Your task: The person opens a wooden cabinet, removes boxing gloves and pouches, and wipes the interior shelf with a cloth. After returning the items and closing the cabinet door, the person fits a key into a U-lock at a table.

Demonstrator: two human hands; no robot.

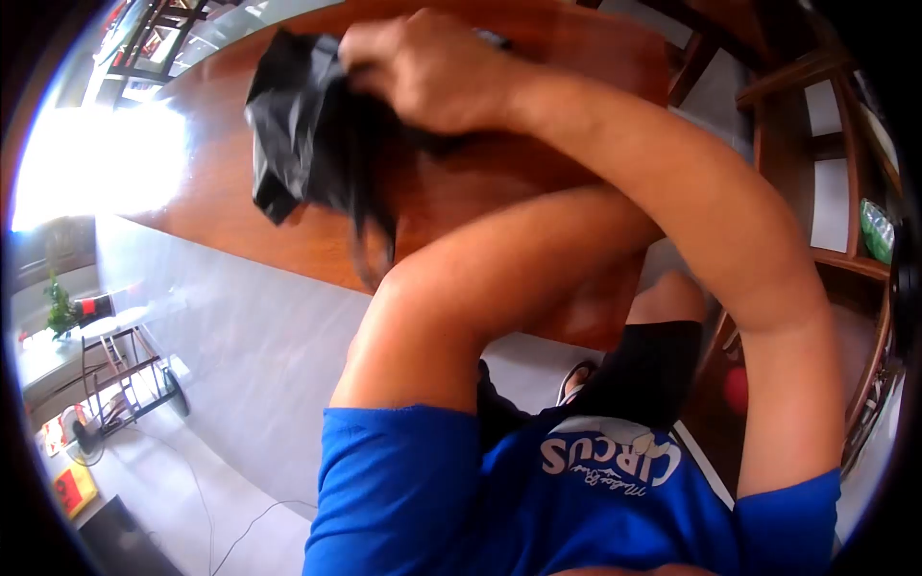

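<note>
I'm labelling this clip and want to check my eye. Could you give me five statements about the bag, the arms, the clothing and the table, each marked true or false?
1. The right hand is at the black bag. True.
2. The sleeves are red. False: the sleeves are blue.
3. The table is white. False: the wooden table is reddish brown.
4. In this view, the left forearm and the right arm overlap. True.
5. The shirt has no lettering. False: pale lettering shows on its front.

Likely a home: wooden table (605, 62), plant (60, 309)
</note>
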